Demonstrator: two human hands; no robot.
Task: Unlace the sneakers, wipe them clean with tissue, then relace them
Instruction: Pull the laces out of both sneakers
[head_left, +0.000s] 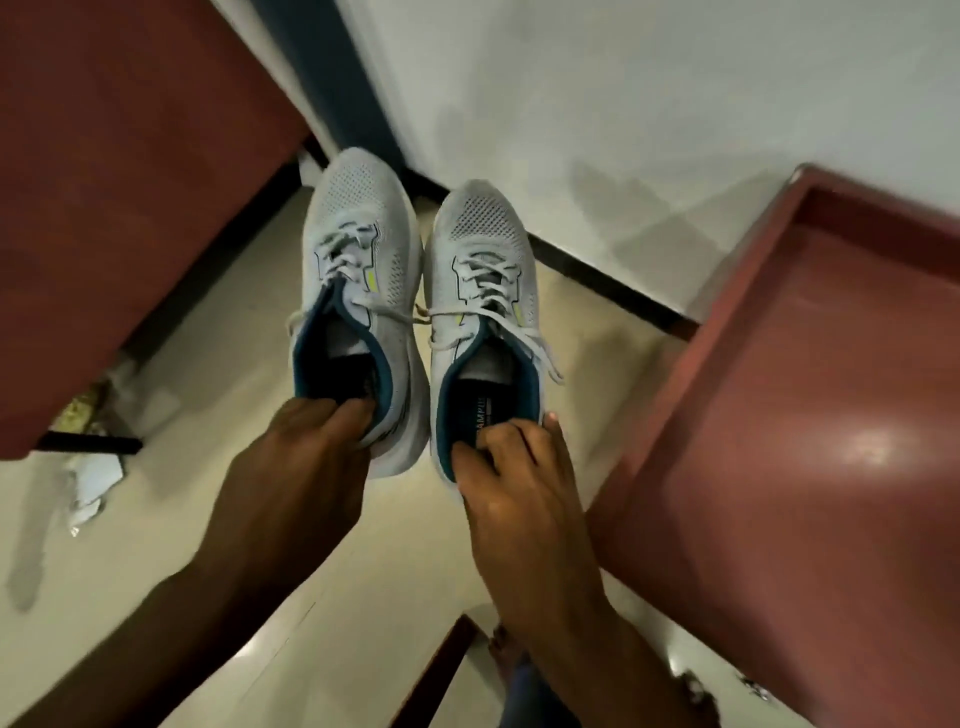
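The left hand (306, 441) is gripping the heel of the left sneaker (358, 291), fingers curled inside the collar. The right hand (511, 462) is clamping the heel of the right sneaker (485, 306) likewise. Both sneakers, still laced, are hanging side by side above the pale floor (218, 364), toes pointing toward the white wall (623, 104). A reddish worktop (805, 441) is lying just right of the right sneaker. Crumpled paper (88, 483) is lying on the floor, well left of the sneakers.

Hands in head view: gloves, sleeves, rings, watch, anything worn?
Nothing worn. The left hand and right hand are bare, no gloves or rings visible. Both forearms are bare down to the frame edge, with no sleeve, watch or band in view. One short, unpainted nail shows on the right hand.
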